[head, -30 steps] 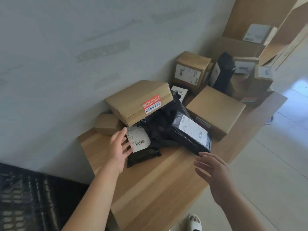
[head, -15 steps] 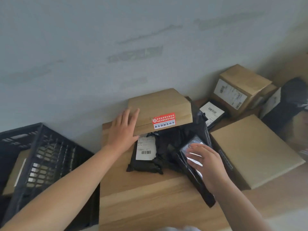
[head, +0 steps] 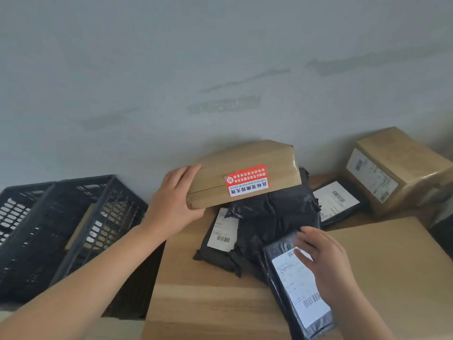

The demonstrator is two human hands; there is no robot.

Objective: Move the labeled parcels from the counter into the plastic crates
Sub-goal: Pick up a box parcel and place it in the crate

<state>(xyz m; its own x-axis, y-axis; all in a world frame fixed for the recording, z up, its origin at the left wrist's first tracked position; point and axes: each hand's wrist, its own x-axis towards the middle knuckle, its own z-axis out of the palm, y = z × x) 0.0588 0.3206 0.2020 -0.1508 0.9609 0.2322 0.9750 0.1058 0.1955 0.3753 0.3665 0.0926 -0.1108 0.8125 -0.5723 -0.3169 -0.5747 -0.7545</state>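
A flat cardboard box (head: pixel 247 168) with a red and white sticker is tilted above the heap of black bags. My left hand (head: pixel 174 204) grips its left end, fingers over the top and thumb beneath. My right hand (head: pixel 323 253) holds a black poly parcel (head: pixel 294 285) with a white label at the counter's front, fingers curled round its upper end. Under the box lie a crumpled black bag (head: pixel 274 217) and a smaller black labeled bag (head: pixel 218 239). Two black plastic crates (head: pixel 61 224) stand to the left of the wooden counter (head: pixel 208 298).
A large plain cardboard box (head: pixel 397 266) fills the counter's right side. Behind it sit a labeled cardboard box (head: pixel 397 165) and a flat black parcel (head: pixel 335 202) with a white label. The near crate holds a brown flat item (head: pixel 81 222). A grey wall rises directly behind.
My left hand went from the small labeled bag to the stickered box and has raised its left end. My right hand came down onto the black parcel and grips it. The view swung left.
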